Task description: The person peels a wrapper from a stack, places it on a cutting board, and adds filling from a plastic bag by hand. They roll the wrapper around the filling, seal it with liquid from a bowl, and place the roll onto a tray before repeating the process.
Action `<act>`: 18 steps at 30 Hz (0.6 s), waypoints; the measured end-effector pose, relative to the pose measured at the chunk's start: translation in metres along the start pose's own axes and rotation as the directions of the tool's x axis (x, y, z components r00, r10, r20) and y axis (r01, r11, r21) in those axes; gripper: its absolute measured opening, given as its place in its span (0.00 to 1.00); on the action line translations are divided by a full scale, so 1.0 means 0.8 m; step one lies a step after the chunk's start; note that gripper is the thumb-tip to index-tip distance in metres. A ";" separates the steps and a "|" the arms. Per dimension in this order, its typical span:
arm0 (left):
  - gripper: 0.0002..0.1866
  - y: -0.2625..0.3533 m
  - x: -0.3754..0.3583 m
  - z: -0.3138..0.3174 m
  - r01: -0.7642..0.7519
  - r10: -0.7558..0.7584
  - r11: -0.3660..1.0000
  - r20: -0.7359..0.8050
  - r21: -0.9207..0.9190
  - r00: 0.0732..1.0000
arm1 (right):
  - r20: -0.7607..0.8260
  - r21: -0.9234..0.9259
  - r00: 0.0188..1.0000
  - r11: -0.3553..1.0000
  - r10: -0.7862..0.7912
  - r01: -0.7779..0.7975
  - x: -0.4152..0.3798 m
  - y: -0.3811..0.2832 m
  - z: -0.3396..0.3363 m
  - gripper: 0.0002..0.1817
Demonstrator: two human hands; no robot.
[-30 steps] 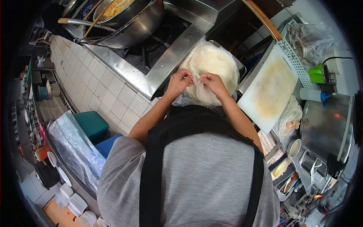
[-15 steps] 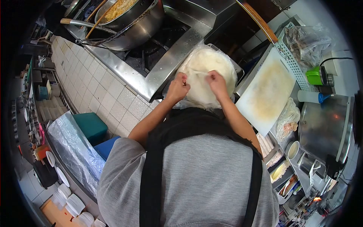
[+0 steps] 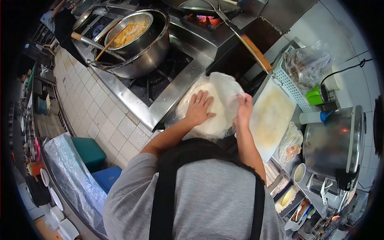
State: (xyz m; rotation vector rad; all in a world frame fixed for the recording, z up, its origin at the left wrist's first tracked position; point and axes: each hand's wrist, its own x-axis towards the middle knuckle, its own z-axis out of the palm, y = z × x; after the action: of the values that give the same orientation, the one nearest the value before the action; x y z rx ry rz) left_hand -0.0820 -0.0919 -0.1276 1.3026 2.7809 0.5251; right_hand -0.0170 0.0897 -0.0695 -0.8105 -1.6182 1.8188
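Note:
A stack of round, thin white wrapper sheets (image 3: 211, 125) sits in a clear plastic bag in front of my body, beside the stove corner. My left hand (image 3: 199, 109) lies flat on top of the stack with its fingers spread. At the stack's right side my right hand (image 3: 243, 110) pinches the edge of a thin white wrapper sheet (image 3: 226, 93). This sheet stands partly lifted and folded up from the far right part of the stack. Its lower part still meets the stack.
On the stove left stands a big pot (image 3: 150, 60) with a strainer of yellowish food (image 3: 130, 34). A lit burner (image 3: 206, 21) glows under a pan. A long wooden handle (image 3: 256, 52) juts toward the stained cutting board (image 3: 272, 116). Another person (image 3: 66, 28) stands far left.
My left hand has opened from a pinch and now lies flat on the stack. My right hand has moved right, and the sheet is now raised. The view has shifted.

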 end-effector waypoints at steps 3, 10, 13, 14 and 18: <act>0.44 -0.010 -0.001 0.018 0.009 -0.010 0.998 0.023 0.055 1.000 | -0.062 0.268 0.997 0.961 -0.052 0.067 0.000 -0.056 -0.030 0.08; 0.44 0.000 0.018 -0.014 0.054 -0.061 0.998 0.198 0.042 0.978 | -0.167 0.240 0.946 0.919 -0.277 0.312 -0.035 -0.182 -0.094 0.08; 0.40 0.006 0.029 -0.035 0.058 -0.073 0.996 0.272 0.061 0.960 | -0.124 0.218 0.933 0.908 -0.338 0.358 -0.047 -0.212 -0.123 0.07; 0.39 0.009 0.037 -0.046 0.066 -0.092 0.994 0.327 0.088 0.941 | -0.096 0.210 0.932 0.908 -0.349 0.362 -0.051 -0.220 -0.132 0.07; 0.38 0.034 0.073 -0.071 0.097 -0.048 0.954 0.174 -0.285 0.984 | 0.171 0.094 0.960 0.974 -0.221 0.207 -0.091 -0.255 -0.151 0.09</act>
State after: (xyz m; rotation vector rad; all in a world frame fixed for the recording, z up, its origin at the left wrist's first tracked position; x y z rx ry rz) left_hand -0.1093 -0.0490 -0.0586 1.1201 2.4886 0.7533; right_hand 0.1260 0.1358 0.1280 -0.4278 -1.6669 1.8266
